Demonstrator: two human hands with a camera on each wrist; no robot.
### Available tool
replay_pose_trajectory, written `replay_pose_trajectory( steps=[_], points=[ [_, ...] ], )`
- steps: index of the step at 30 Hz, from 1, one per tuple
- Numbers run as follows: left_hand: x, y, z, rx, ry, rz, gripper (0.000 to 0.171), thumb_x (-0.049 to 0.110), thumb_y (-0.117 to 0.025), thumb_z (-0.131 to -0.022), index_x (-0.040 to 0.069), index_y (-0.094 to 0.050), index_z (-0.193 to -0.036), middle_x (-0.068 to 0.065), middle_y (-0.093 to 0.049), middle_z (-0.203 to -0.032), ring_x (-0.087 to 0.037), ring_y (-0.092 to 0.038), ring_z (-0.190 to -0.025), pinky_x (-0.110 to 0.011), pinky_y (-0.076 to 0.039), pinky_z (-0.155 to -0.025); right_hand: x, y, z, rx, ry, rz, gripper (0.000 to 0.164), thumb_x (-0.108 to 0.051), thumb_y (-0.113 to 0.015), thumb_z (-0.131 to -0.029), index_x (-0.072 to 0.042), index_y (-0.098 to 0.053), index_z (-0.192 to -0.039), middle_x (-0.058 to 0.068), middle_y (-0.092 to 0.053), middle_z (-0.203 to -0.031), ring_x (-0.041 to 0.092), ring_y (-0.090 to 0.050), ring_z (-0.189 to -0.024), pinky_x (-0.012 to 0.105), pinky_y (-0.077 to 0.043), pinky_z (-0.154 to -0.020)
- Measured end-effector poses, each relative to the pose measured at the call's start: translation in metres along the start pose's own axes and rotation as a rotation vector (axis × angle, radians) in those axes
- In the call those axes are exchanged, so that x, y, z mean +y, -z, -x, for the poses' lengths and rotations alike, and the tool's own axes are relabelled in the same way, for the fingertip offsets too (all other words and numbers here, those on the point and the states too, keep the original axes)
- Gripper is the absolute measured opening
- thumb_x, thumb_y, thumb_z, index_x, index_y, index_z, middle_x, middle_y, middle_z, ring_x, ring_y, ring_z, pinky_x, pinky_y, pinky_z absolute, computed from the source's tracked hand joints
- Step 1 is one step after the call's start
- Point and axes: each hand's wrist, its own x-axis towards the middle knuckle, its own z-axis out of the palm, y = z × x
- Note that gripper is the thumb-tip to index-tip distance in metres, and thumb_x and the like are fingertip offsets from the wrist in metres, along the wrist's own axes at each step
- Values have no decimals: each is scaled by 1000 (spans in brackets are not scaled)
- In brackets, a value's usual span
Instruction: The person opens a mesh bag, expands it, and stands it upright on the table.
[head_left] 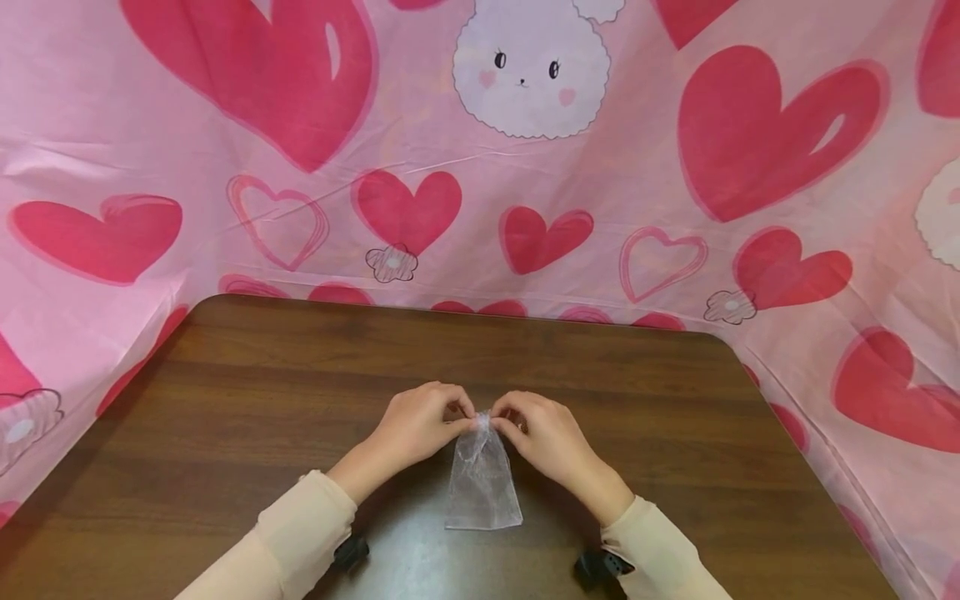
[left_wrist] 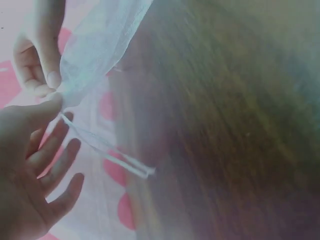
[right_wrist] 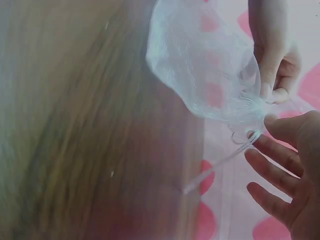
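Note:
Between the two hands hangs a small sheer white drawstring pouch (head_left: 486,487), gathered tight at its top and flaring toward its lower edge. My left hand (head_left: 426,423) pinches the gathered neck from the left with thumb and forefinger. From the other side, my right hand (head_left: 551,433) pinches the same neck. In the left wrist view a looped white drawstring (left_wrist: 112,156) trails from beside the left fingertips. Another drawstring end (right_wrist: 215,172) dangles by the right hand in the right wrist view. Through the thin mesh, nothing distinct shows inside the pouch.
A dark brown wooden table (head_left: 300,367) with rounded far corners lies under the hands. Pink cloth (head_left: 420,158) printed with red hearts surrounds its far and side edges. Black wrist devices (head_left: 600,568) sit by both cream sleeves (head_left: 288,533).

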Motion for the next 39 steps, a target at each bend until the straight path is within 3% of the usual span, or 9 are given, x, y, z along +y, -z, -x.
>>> replay_pose_trajectory(
  steps=[6,12,15,19,25,31,39],
  points=[
    [5,8,15,81,-29,81,12,31,-81,-83,33,-69,-86,16,-65,-85,-6,-61,-81,-34,-48,-69,-13,5,5,22,-84,-190,24,-13,-80,-84,-15,-68,-104,-8,-68,-88,5,-62,-78,33,-56,-74],
    [8,12,25,152,-146,131,17,24,-82,-82,30,-68,-88,19,-64,-86,-3,-61,-82,-30,-49,-69,-20,8,9,34,-125,-402,12,-11,-75,-88,-10,-72,-99,-3,-72,-91,9,-67,-83,37,-56,-77],
    [12,13,28,195,-163,139,19,24,-83,-81,29,-67,-90,18,-65,-85,-3,-62,-79,-29,-49,-67,-25,11,12,70,-128,-457,9,-9,-75,-87,-11,-73,-96,-2,-73,-91,10,-67,-83,34,-56,-77],
    [18,14,31,233,-117,196,24,24,-83,-80,27,-65,-96,20,-67,-85,1,-63,-77,-29,-50,-66,-31,13,16,149,-113,-484,8,-8,-77,-85,-12,-75,-93,-3,-74,-87,9,-66,-80,30,-54,-73],
    [25,17,35,180,-7,369,16,26,-80,-83,26,-68,-93,21,-66,-82,2,-61,-76,-32,-53,-72,-36,13,20,260,-56,-515,11,-2,-79,-81,-10,-75,-88,-2,-73,-83,11,-65,-75,29,-53,-67],
    [27,19,36,122,36,439,8,29,-77,-87,27,-71,-91,19,-65,-82,-2,-60,-78,-28,-50,-72,-39,16,23,249,-113,-551,10,-2,-76,-84,-10,-74,-89,-5,-71,-83,11,-64,-77,29,-51,-70],
    [30,17,38,178,60,456,11,26,-78,-86,25,-68,-91,18,-66,-81,-2,-61,-77,-28,-50,-72,-43,14,26,261,-104,-538,10,-2,-73,-87,-11,-71,-92,-4,-70,-82,11,-63,-78,28,-50,-73]
  ],
)
